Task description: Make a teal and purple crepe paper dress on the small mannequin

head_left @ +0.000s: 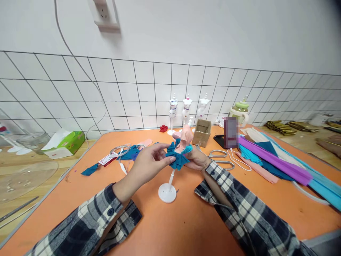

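A small dress-form mannequin stands tilted on its round white base (167, 193). Pale pink crepe-like material (185, 137) wraps its upper body, and a ruffled blue skirt (178, 156) rings its lower part. My left hand (153, 159) pinches the skirt's left edge between thumb and fingers. From the right, my right hand (196, 159) closes around the skirt's other side; its fingertips are partly hidden behind the ruffles. Scissors (221, 159) with grey handles lie just right of my right hand. Blue scraps (130, 153) and a roll of clear tape or wire (120, 151) lie left of my left hand.
Several white mini mannequins (187, 106) stand at the back near a small cardboard box (201, 133) and a red ruffled piece (163, 128). Purple strips (277, 160) and blue ones lie at right. A green-lidded jug (239, 111) and a tissue pack (65, 144) flank the orange mat (165, 227).
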A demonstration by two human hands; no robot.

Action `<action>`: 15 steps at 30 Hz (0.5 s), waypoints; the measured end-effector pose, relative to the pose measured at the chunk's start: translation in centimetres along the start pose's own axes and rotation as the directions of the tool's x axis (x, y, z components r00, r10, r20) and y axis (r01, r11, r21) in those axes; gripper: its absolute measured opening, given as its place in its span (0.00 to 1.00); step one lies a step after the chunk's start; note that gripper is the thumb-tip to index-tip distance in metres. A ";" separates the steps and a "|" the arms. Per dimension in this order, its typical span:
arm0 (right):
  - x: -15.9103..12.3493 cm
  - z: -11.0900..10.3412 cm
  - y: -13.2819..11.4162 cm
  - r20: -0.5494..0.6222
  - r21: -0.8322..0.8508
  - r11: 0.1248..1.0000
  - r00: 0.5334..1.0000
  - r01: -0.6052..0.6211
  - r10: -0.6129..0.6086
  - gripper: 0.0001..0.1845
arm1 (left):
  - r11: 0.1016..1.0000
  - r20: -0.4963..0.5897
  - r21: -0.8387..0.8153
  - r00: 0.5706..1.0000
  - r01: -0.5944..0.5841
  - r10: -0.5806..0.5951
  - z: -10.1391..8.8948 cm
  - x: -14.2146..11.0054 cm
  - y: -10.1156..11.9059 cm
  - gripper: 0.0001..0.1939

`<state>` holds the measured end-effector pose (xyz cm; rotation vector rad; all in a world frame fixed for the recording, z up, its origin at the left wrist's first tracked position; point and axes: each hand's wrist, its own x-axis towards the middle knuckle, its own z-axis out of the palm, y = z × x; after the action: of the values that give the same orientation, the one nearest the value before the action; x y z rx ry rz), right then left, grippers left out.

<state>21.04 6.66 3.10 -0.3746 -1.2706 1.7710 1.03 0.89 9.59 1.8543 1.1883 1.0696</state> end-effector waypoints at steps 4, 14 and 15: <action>0.0 -0.4 0.2 0.002 0.019 1.000 1.000 -0.008 0.008 0.35 | 0.986 -0.031 0.162 0.999 -0.029 0.035 -0.3 -0.2 -0.2 0.28; 0.2 0.7 -0.7 0.087 0.040 0.999 0.996 -0.010 0.006 0.39 | 0.982 -0.155 0.141 0.977 -0.125 0.147 -1.0 -1.0 1.5 0.17; 0.2 0.9 -0.9 0.099 0.028 1.000 0.995 -0.003 0.000 0.40 | 0.978 -0.134 0.167 0.980 -0.126 0.149 -1.0 -0.9 1.5 0.18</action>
<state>20.72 6.38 4.28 -0.2748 -1.3128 1.8259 0.52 -0.32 11.04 2.0339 1.2754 1.2371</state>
